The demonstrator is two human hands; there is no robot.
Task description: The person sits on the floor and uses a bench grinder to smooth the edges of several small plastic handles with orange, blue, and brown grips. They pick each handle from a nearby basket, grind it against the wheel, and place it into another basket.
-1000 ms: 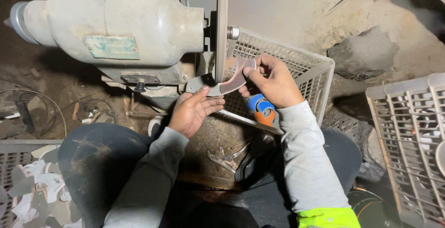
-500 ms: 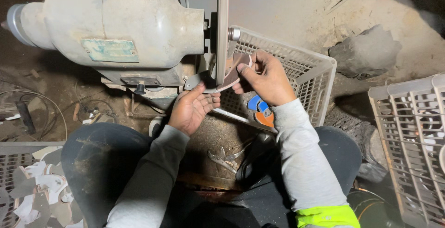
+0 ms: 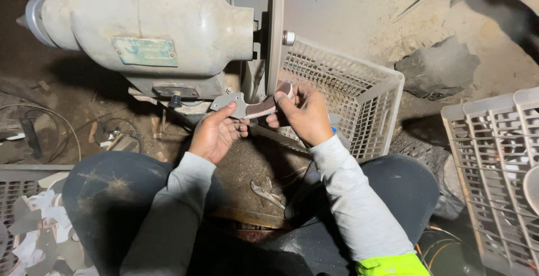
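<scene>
Dim overhead light, deep shadows, sharp focus, grainy corners.

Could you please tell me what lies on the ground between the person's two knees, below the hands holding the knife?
In the head view, a pair of pliers lies on the dusty ground between the knees, below the left hand and right hand gripping the knife.

Your knife blank [image 3: 252, 106]: dull grey metal with smooth brown wooden scales. Motor housing [image 3: 151, 26]: matt, dusty painted metal. Crate [image 3: 348, 93]: pale perforated plastic. Your sleeves [image 3: 353, 197]: grey cloth.
</scene>
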